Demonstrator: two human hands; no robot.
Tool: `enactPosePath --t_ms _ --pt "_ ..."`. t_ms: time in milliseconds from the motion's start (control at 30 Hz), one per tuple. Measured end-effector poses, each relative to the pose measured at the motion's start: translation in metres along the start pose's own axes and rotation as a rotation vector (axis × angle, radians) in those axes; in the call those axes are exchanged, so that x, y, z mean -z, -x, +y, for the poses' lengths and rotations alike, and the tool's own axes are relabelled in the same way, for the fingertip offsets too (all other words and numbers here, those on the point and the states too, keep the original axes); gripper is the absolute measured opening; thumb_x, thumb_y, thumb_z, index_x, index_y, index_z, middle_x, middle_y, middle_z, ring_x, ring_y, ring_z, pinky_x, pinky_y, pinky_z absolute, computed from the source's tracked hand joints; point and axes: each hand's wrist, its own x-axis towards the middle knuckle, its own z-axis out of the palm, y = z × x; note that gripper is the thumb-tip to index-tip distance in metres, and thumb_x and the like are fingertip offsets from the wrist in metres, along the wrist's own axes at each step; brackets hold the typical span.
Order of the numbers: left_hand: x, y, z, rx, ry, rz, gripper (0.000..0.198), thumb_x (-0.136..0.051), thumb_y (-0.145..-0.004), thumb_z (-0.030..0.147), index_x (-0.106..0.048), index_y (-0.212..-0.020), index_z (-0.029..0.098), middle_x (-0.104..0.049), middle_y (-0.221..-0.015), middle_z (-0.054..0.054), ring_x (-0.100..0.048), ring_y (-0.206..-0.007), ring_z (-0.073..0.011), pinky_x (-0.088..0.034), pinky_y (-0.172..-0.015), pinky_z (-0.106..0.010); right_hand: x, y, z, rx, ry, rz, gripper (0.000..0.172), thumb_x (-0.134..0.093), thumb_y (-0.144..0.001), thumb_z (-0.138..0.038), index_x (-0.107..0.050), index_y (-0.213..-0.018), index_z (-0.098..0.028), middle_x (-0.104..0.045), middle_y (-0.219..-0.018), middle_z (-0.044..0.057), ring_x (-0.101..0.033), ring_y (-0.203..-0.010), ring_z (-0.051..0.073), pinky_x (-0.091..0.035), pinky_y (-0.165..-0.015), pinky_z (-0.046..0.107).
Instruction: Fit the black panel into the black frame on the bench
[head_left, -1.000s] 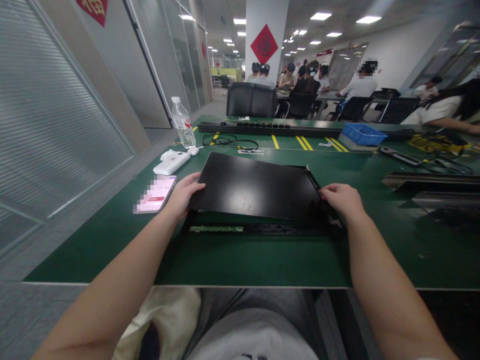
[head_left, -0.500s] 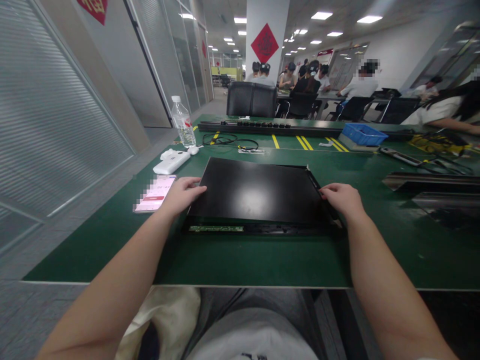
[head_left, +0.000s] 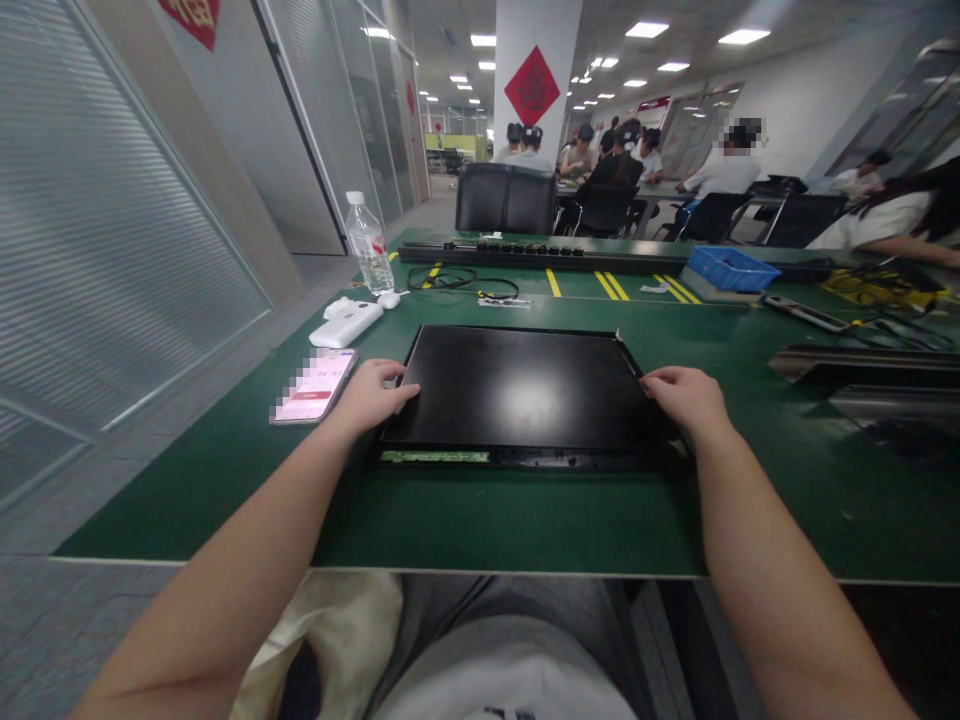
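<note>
A black display panel lies in a shallow black frame on the green table. A narrow green circuit board shows along the frame's near side, toward the left. My left hand is closed on the panel's left edge, thumb on top and fingers at the side. At the opposite edge, my right hand pinches the panel's right side with thumb and forefinger. How far the fingertips reach under either edge is hidden.
Left of the panel lie a phone and a white device, with a water bottle behind. A black cable, a long black bar and a blue bin sit farther back. Dark metal strips lie right.
The panel's left and far side has come down and the panel now sits flatter in the frame. My left hand has shifted slightly right and down; my right hand has barely moved.
</note>
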Motion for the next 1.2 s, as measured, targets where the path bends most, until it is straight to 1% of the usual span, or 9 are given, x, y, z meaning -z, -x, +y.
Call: enactPosePath --t_ms 100,200,367,533,733,933,1067,1200 --pt "-0.001 0.002 0.003 0.042 0.005 -0.001 0.024 -0.077 -0.066 0.040 -0.076 -0.079 0.020 -0.071 -0.111 -0.014 -0.063 -0.117 -0.0374 -0.046 -0.109 -0.044 0.000 0.000 0.000 -0.001 -0.022 0.011 0.031 -0.059 -0.080 -0.039 -0.084 -0.094 -0.026 -0.079 -0.089 0.007 -0.070 -0.087 0.027 -0.051 -0.076 0.036" --pt "-0.004 0.003 0.003 0.069 0.005 -0.018 0.029 -0.076 -0.067 0.041 -0.076 -0.084 0.018 -0.069 -0.115 -0.015 -0.063 -0.117 -0.0361 -0.047 -0.109 -0.043 0.001 0.000 0.000 -0.008 -0.065 0.028 0.030 -0.059 -0.077 -0.034 -0.084 -0.092 -0.025 -0.079 -0.087 0.007 -0.070 -0.087 0.028 -0.051 -0.076 0.036" --pt "-0.008 0.002 -0.002 0.073 -0.028 -0.039 0.032 -0.074 -0.071 0.042 -0.076 -0.093 0.018 -0.066 -0.122 -0.014 -0.061 -0.122 -0.0346 -0.044 -0.113 -0.042 0.002 0.000 0.000 -0.046 -0.136 0.008 0.029 -0.058 -0.077 -0.033 -0.083 -0.090 -0.025 -0.079 -0.083 0.006 -0.070 -0.087 0.028 -0.050 -0.076 0.037" --pt "-0.010 0.001 -0.007 0.077 -0.055 -0.054 0.039 -0.072 -0.074 0.042 -0.076 -0.103 0.016 -0.063 -0.126 -0.015 -0.059 -0.126 -0.0342 -0.040 -0.117 -0.042 0.005 0.003 -0.005 -0.058 -0.181 0.012 0.024 -0.060 -0.075 -0.031 -0.081 -0.084 -0.024 -0.078 -0.079 0.006 -0.071 -0.087 0.028 -0.050 -0.075 0.036" --pt "-0.011 0.000 -0.010 0.063 -0.075 -0.070 0.038 -0.072 -0.076 0.040 -0.076 -0.104 0.015 -0.061 -0.128 -0.015 -0.057 -0.128 -0.0342 -0.038 -0.118 -0.043 0.009 0.005 -0.008 -0.101 -0.212 -0.020 0.024 -0.060 -0.076 -0.030 -0.081 -0.085 -0.023 -0.078 -0.081 0.006 -0.070 -0.086 0.026 -0.050 -0.077 0.035" --pt "-0.010 0.000 -0.008 0.034 -0.070 -0.069 0.035 -0.073 -0.074 0.041 -0.077 -0.098 0.015 -0.063 -0.122 -0.015 -0.056 -0.128 -0.0351 -0.039 -0.118 -0.041 0.005 0.001 -0.003 -0.102 -0.229 -0.031 0.026 -0.059 -0.078 -0.031 -0.082 -0.089 -0.023 -0.079 -0.084 0.006 -0.070 -0.085 0.026 -0.050 -0.075 0.036" --pt "-0.009 0.001 -0.008 0.012 -0.095 -0.084 0.035 -0.072 -0.076 0.042 -0.078 -0.100 0.017 -0.063 -0.123 -0.014 -0.055 -0.129 -0.0356 -0.038 -0.118 -0.043 0.006 0.003 -0.005 -0.087 -0.218 -0.011 0.024 -0.060 -0.078 -0.030 -0.081 -0.085 -0.024 -0.078 -0.082 0.006 -0.070 -0.087 0.027 -0.050 -0.076 0.037" --pt "-0.008 0.001 -0.009 0.007 -0.094 -0.097 0.041 -0.072 -0.076 0.044 -0.078 -0.104 0.015 -0.061 -0.128 -0.016 -0.055 -0.130 -0.0370 -0.040 -0.117 -0.043 0.007 0.003 -0.005 -0.084 -0.206 -0.013 0.023 -0.059 -0.078 -0.029 -0.081 -0.086 -0.023 -0.078 -0.081 0.006 -0.071 -0.089 0.027 -0.049 -0.078 0.037"
